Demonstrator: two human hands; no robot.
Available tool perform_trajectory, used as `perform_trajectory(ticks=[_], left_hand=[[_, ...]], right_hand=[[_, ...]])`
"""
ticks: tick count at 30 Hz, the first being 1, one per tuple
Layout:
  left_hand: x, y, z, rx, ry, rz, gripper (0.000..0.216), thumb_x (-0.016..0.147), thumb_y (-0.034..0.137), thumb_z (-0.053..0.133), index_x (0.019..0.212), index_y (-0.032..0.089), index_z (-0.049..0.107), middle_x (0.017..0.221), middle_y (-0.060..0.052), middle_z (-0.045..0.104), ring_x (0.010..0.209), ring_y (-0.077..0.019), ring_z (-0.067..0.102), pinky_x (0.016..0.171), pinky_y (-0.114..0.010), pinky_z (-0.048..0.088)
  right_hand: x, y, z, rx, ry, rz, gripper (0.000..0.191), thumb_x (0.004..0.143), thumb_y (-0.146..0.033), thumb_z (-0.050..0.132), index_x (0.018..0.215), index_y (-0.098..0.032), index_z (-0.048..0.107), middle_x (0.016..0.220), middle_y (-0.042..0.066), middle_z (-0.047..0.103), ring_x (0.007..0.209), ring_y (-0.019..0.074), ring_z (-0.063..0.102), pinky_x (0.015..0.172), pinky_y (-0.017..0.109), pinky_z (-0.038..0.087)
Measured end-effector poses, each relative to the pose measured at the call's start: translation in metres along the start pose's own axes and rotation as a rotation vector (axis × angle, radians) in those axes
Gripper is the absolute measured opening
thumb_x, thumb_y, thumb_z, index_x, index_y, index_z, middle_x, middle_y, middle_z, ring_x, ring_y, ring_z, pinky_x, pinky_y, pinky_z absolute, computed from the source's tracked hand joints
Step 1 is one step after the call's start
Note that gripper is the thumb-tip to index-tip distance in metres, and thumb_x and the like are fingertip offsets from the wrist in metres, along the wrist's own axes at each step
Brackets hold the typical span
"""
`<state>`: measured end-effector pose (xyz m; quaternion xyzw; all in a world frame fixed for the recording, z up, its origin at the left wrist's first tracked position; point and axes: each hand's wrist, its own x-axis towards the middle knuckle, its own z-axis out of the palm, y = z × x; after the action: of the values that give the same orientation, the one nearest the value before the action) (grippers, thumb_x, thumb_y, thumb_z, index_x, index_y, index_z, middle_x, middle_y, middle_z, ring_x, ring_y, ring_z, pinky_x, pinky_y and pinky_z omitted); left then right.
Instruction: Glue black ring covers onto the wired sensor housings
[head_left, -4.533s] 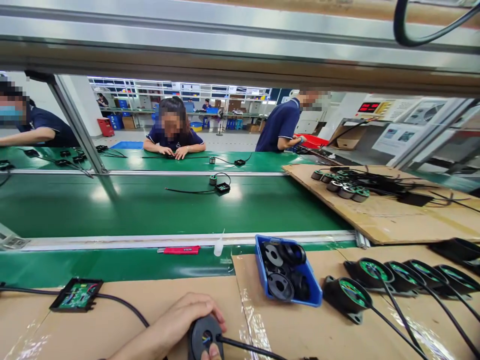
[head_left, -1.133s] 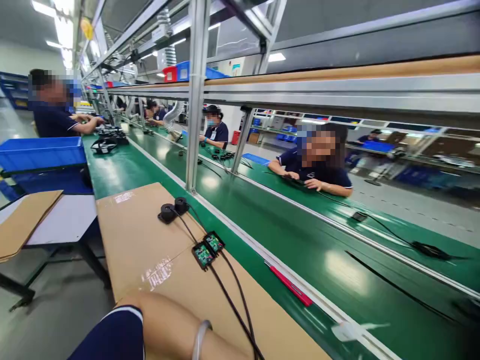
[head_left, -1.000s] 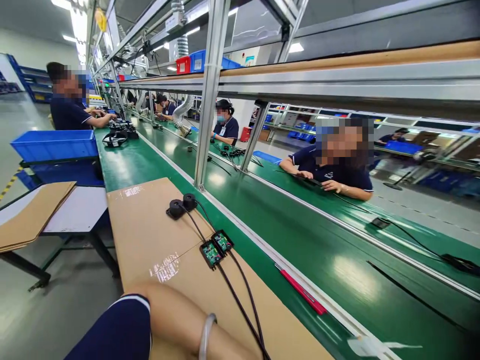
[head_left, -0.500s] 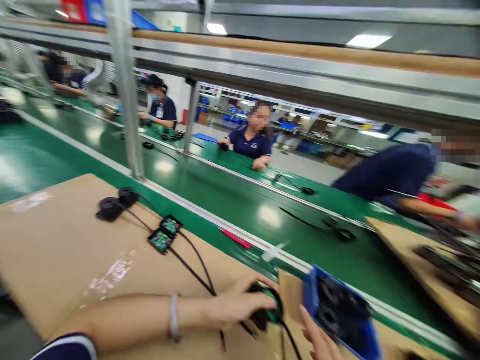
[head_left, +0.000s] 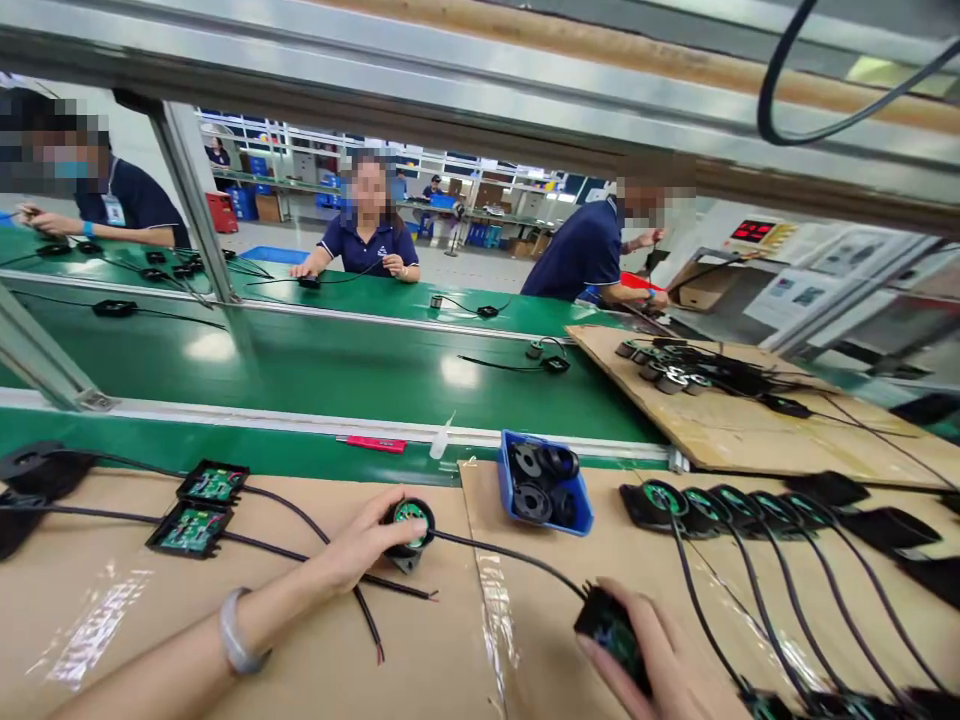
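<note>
My left hand [head_left: 367, 540] grips a round black housing [head_left: 409, 562] with a green circuit board in its top, the thumb lying over the board. From this housing a black cable [head_left: 510, 552] runs right to a small rectangular black box [head_left: 609, 628]. My right hand [head_left: 660, 655] is closed around that box, which has a circuit board inside. Left of my left hand lie two open black boxes with green boards [head_left: 187, 528], their cables passing under my left forearm. To the right, several round housings with green boards [head_left: 664, 497] stand in a row, cables trailing toward me.
A blue bin [head_left: 583, 520] of black round parts sits on the cardboard [head_left: 420, 650]. Beyond it are a red pen-like tool [head_left: 379, 444], a small white bottle [head_left: 440, 440] and the green belt [head_left: 337, 350]. Co-workers sit opposite; a metal frame [head_left: 187, 190] crosses above.
The view has swung right, bringing the row of housings into sight. My right hand, earlier beside the blue bin with fingers extended, now holds the rectangular box. My left hand keeps the round housing.
</note>
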<state>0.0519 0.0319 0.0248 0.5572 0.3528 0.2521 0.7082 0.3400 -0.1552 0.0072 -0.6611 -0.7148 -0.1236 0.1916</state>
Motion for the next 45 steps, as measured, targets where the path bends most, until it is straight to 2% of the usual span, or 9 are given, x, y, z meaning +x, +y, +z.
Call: perform_trajectory(ticks=[7, 14, 19, 23, 29, 32, 35, 39, 45], left_hand=[[0.007, -0.011, -0.004, 0.483, -0.023, 0.201, 0.024, 0.076, 0.037, 0.072, 0.093, 0.020, 0.066, 0.097, -0.004, 0.066, 0.095, -0.0258, 0.058, 0.089, -0.038, 0.043], [0.012, -0.017, -0.010, 0.577, -0.057, 0.262, 0.026, 0.091, 0.042, 0.056, 0.105, 0.022, 0.066, 0.114, -0.008, 0.064, 0.111, -0.0268, 0.058, 0.100, -0.039, 0.042], [0.014, -0.019, -0.005, 0.582, -0.007, 0.288, 0.028, 0.097, 0.044, 0.045, 0.094, 0.021, 0.061, 0.101, -0.006, 0.064, 0.099, -0.0243, 0.060, 0.090, -0.035, 0.044], [0.018, -0.024, -0.001, 0.601, 0.025, 0.303, 0.035, 0.099, 0.045, 0.037, 0.084, 0.021, 0.058, 0.089, -0.005, 0.063, 0.087, -0.0232, 0.059, 0.083, -0.033, 0.044], [0.016, -0.018, -0.006, 0.594, -0.011, 0.280, 0.036, 0.099, 0.046, 0.037, 0.086, 0.020, 0.058, 0.092, -0.006, 0.065, 0.092, -0.0241, 0.061, 0.088, -0.034, 0.045], [0.010, -0.016, -0.017, 0.587, -0.137, 0.270, 0.043, 0.083, 0.050, 0.066, 0.112, 0.021, 0.055, 0.116, -0.008, 0.063, 0.110, -0.0268, 0.058, 0.098, -0.037, 0.045], [0.008, -0.021, -0.024, 0.593, -0.165, 0.242, 0.063, 0.064, 0.032, 0.085, 0.116, 0.020, 0.051, 0.120, -0.009, 0.059, 0.112, -0.0279, 0.057, 0.099, -0.039, 0.046], [0.009, -0.020, -0.022, 0.579, -0.087, 0.304, 0.046, 0.065, 0.023, 0.084, 0.105, 0.020, 0.060, 0.105, -0.004, 0.064, 0.097, -0.0244, 0.061, 0.087, -0.036, 0.049], [0.006, -0.005, -0.023, 0.719, -0.071, 0.393, 0.058, 0.069, 0.015, 0.076, 0.125, 0.023, 0.061, 0.109, -0.006, 0.064, 0.101, -0.0252, 0.060, 0.090, -0.039, 0.050]], right_hand=[[0.021, 0.002, 0.040, -0.299, 0.045, 0.020, 0.036, 0.104, -0.037, 0.032, 0.104, -0.018, 0.063, 0.097, 0.015, 0.070, 0.076, 0.0292, 0.068, 0.059, 0.041, 0.053], [0.105, -0.047, 0.044, 0.581, -0.138, 0.207, 0.035, 0.101, -0.030, 0.043, 0.133, -0.021, 0.052, 0.127, 0.014, 0.061, 0.117, 0.0271, 0.062, 0.096, 0.045, 0.054], [0.208, -0.063, 0.108, 0.668, -0.188, 0.377, 0.046, 0.095, -0.025, 0.062, 0.137, -0.014, 0.049, 0.141, 0.017, 0.050, 0.129, 0.0314, 0.052, 0.104, 0.052, 0.048], [0.235, -0.068, 0.147, 0.726, -0.199, 0.484, 0.033, 0.096, -0.035, 0.065, 0.122, -0.015, 0.060, 0.125, 0.010, 0.060, 0.113, 0.0253, 0.060, 0.098, 0.049, 0.051], [0.214, -0.072, 0.107, 0.986, -0.143, 0.490, 0.028, 0.099, -0.037, 0.057, 0.117, -0.016, 0.057, 0.100, 0.004, 0.062, 0.090, 0.0182, 0.063, 0.086, 0.038, 0.054], [0.186, -0.075, 0.067, 1.177, -0.127, 0.455, 0.043, 0.100, -0.046, 0.046, 0.137, -0.023, 0.040, 0.091, 0.001, 0.059, 0.079, 0.0163, 0.063, 0.072, 0.031, 0.055], [0.149, -0.078, 0.040, 1.329, -0.110, 0.478, 0.044, 0.096, -0.056, 0.054, 0.126, -0.029, 0.040, 0.084, -0.001, 0.058, 0.066, 0.0143, 0.058, 0.050, 0.022, 0.047], [0.104, -0.069, 0.036, 1.551, -0.080, 0.684, 0.033, 0.091, -0.053, 0.067, 0.100, -0.024, 0.054, 0.076, -0.001, 0.054, 0.058, 0.0087, 0.045, 0.045, 0.015, 0.037], [0.084, -0.050, 0.038, 1.758, -0.071, 0.843, 0.039, 0.077, -0.046, 0.081, 0.104, -0.020, 0.071, 0.086, 0.006, 0.056, 0.059, 0.0077, 0.039, 0.044, 0.014, 0.034]])
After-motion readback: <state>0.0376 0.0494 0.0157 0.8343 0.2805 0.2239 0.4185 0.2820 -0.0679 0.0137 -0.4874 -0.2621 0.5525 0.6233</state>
